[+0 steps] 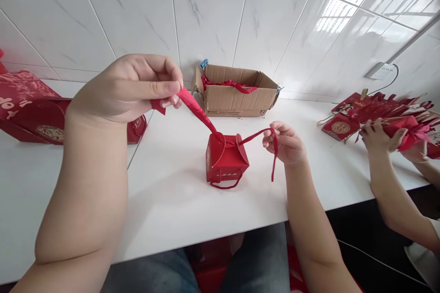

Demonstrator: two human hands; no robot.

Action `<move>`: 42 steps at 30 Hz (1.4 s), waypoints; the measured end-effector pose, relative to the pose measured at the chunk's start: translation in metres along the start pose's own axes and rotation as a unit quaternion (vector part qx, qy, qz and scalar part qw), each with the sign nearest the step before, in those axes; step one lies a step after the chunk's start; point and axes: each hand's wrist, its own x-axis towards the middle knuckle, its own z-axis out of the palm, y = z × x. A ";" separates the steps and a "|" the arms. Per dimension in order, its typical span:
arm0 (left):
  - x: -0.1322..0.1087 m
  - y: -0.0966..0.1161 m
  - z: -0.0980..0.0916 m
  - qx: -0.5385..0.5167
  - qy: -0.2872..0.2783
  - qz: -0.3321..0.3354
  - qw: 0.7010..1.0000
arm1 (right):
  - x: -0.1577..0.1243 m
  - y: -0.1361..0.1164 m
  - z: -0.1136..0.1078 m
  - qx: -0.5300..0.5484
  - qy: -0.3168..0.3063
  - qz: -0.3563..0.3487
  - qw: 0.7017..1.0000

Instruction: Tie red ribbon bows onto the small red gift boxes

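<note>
A small red gift box (228, 160) stands upright on the white table in front of me, its twisted red cord handle (227, 187) hanging at the front. A red ribbon (201, 112) runs through the top flaps and comes out on both sides. Up and to the left of the box, my left hand (137, 84) pinches one length of it between thumb and fingers. My right hand (287, 143), lower and to the right, pinches the other length, whose thin end dangles below the fingers. Both lengths look fairly straight between box and hands.
Behind the box, a cardboard carton (239, 98) holds more red ribbon against the tiled wall. Large red boxes (37, 119) stand at the left. At the right, a co-worker's hands (380, 139) hold a red box beside several red gift boxes (340, 126).
</note>
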 end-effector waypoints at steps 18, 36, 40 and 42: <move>0.001 0.017 0.017 -0.057 0.050 0.000 0.997 | 0.008 -0.078 0.015 -0.169 0.155 -0.177 0.957; 0.045 0.012 0.093 -0.092 0.201 0.108 0.969 | 0.039 -0.107 0.072 -0.041 0.175 -0.263 0.948; 0.044 0.014 0.097 -0.096 0.210 0.128 0.965 | 0.040 -0.106 0.073 -0.019 0.183 -0.257 0.949; 0.043 0.016 0.098 -0.084 0.223 0.137 0.962 | 0.040 -0.105 0.073 -0.017 0.196 -0.267 0.943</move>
